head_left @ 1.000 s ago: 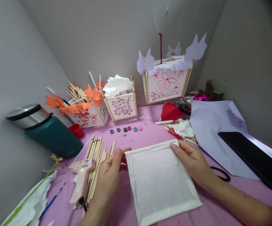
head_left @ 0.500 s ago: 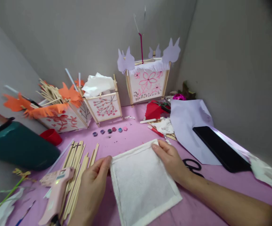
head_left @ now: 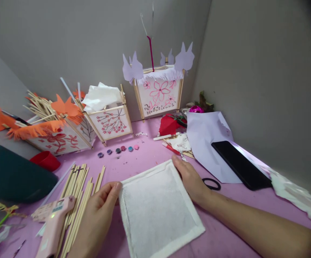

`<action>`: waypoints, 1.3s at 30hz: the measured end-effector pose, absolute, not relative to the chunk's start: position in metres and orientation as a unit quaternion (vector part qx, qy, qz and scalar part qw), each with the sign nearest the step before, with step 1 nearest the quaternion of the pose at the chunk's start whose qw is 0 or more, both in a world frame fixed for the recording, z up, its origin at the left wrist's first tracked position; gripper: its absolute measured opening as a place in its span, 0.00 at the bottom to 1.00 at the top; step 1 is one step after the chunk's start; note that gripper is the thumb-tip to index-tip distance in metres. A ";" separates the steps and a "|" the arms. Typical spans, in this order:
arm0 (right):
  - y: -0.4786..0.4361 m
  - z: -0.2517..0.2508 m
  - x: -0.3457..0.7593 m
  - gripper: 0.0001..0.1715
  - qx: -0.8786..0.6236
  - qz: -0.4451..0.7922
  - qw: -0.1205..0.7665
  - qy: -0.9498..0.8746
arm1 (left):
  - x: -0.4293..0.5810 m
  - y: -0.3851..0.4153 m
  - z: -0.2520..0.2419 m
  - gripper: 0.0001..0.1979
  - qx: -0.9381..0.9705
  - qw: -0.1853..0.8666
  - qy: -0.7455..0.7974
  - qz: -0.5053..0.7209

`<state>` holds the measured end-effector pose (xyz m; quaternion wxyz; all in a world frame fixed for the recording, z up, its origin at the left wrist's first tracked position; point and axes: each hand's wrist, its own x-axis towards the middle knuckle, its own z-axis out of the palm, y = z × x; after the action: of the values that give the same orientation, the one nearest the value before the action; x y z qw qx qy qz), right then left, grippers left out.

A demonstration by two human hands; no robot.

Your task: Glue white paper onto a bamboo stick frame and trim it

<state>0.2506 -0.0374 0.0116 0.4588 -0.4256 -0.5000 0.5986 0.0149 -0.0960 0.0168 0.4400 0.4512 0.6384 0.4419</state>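
Note:
A square white paper panel (head_left: pixel 161 209) with folded, thicker borders is held up at a slant over the purple table. My left hand (head_left: pixel 101 204) pinches its upper left corner, thumb on the near face. At the upper right corner, my right hand (head_left: pixel 189 179) grips the edge, its fingers mostly behind the panel. Just left of my left hand lie several thin wooden sticks (head_left: pixel 76 200), with a pink glue gun (head_left: pixel 53 225) beside and partly over them. Black-handled scissors (head_left: pixel 211 184) lie behind my right forearm, one loop showing.
Lanterns with painted flowers stand along the back: a purple-trimmed one (head_left: pixel 159 95), one with red blossoms (head_left: pixel 111 123), an orange-trimmed one (head_left: pixel 61 139). Small paint pots (head_left: pixel 118 151) sit before them. A dark green tumbler (head_left: pixel 15 175) is left; a black phone (head_left: pixel 240 165) lies on lilac paper (head_left: pixel 209 132) at right.
The view has shifted slightly, so the background things appear further left. My right hand has slid a little along the panel's right edge, its thumb no longer lying on the near face.

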 end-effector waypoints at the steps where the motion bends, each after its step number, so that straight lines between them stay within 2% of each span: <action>1: -0.037 0.011 0.250 0.26 -0.425 0.606 0.456 -0.495 | 0.015 -0.096 0.017 0.17 0.445 0.448 0.637 0.443; 4: -0.036 0.009 0.249 0.24 -0.426 0.607 0.455 -0.493 | 0.016 -0.095 0.016 0.17 0.435 0.463 0.631 0.445; 12: -0.033 0.001 0.251 0.26 -0.462 0.551 0.440 -0.538 | 0.016 -0.094 0.017 0.17 0.465 0.429 0.647 0.427; 17: -0.036 0.001 0.249 0.25 -0.444 0.585 0.441 -0.516 | 0.018 -0.091 0.017 0.16 0.427 0.471 0.627 0.450; 25: -0.036 0.002 0.248 0.19 -0.443 0.625 0.410 -0.496 | 0.016 -0.091 0.017 0.17 0.429 0.467 0.630 0.447; 32: -0.036 0.001 0.248 0.17 -0.420 0.653 0.413 -0.477 | 0.024 -0.092 0.022 0.16 0.368 0.506 0.624 0.469; 36: -0.038 0.003 0.248 0.19 -0.417 0.669 0.392 -0.474 | 0.032 -0.095 0.027 0.17 0.329 0.555 0.609 0.460; 39: -0.040 0.005 0.248 0.19 -0.432 0.656 0.391 -0.480 | 0.032 -0.095 0.029 0.17 0.336 0.555 0.609 0.457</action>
<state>0.2477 -0.0397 0.0045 0.3907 -0.4325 -0.4799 0.6558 0.0323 -0.0954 0.0294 0.5549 0.3356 0.6091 0.4567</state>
